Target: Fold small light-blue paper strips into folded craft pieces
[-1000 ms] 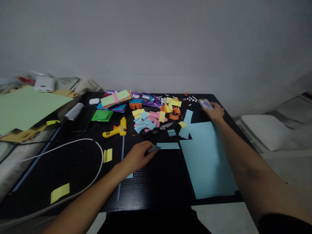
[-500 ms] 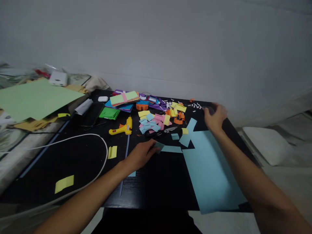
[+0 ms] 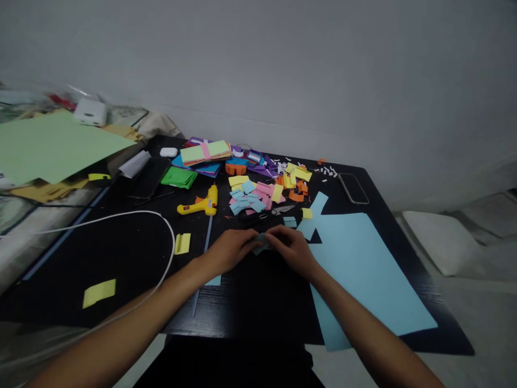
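Observation:
Near the middle of the black table, my left hand (image 3: 234, 248) and my right hand (image 3: 291, 249) meet at a small blue paper piece (image 3: 260, 247), each pinching one side of it. Scissors (image 3: 278, 210) lie just beyond the fingers. Behind them is a pile of small blue (image 3: 244, 201), pink and yellow folded papers. Large light blue sheets (image 3: 363, 264) lie under and beside my right forearm. A yellow glue gun (image 3: 202, 202) rests beyond my left hand.
A phone (image 3: 354, 188) lies at the back right. A white cable (image 3: 167, 226) loops across the left side. Green folded papers (image 3: 180, 177), an orange tape dispenser (image 3: 236, 168) and paper scraps stand toward the back. Yellow pieces (image 3: 99, 292) lie at the left.
My right hand has left the phone at the back right and come to the blue piece beside my left hand. The phone now lies uncovered, and the view has shifted slightly.

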Demonstrator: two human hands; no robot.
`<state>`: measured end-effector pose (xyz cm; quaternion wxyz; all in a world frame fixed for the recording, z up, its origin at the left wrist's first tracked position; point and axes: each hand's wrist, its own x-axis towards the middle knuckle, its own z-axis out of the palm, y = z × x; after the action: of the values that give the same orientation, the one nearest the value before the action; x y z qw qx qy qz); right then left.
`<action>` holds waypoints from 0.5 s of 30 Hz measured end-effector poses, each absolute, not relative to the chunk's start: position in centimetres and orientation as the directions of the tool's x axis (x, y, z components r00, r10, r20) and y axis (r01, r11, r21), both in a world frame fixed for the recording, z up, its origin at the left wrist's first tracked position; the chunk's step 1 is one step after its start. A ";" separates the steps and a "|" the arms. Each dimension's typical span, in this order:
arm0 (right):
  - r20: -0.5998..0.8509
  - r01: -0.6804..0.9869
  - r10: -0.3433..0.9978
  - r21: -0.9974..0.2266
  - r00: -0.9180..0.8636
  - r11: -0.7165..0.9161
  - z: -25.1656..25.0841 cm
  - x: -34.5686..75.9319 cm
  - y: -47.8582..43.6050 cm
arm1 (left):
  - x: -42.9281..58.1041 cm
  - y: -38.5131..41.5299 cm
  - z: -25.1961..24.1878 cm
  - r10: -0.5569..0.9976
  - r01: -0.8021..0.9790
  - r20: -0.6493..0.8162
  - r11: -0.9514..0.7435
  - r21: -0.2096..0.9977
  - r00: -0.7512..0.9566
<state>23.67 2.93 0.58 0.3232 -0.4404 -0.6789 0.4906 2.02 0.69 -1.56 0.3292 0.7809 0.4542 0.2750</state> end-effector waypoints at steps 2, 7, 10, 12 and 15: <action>0.028 0.245 0.916 -0.960 -0.399 0.136 0.3 23.6 2.9 | 2.1 0.6 -1.4 0.886 0.517 0.138 -0.377 0.768 0.442; -0.013 0.134 0.951 -0.991 -0.310 0.030 -0.2 23.4 2.5 | 2.3 0.4 -0.7 0.917 0.524 0.130 -0.328 0.786 0.378; -0.042 0.094 0.964 -0.995 -0.262 -0.018 -0.2 23.6 2.4 | 2.5 0.4 -0.3 0.940 0.509 0.137 -0.287 0.811 0.312; -0.037 0.097 0.966 -0.995 -0.257 -0.012 -0.2 23.8 2.5 | 2.5 0.3 -0.1 0.943 0.490 0.153 -0.287 0.823 0.295; -0.008 0.106 0.963 -0.994 -0.270 0.022 -0.1 24.0 2.6 | 2.5 0.3 0.1 0.946 0.484 0.164 -0.286 0.827 0.280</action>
<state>24.02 2.61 -0.13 0.4013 -0.4517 -0.5916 0.5338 2.48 0.26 0.07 0.3373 0.7254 0.4929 0.3421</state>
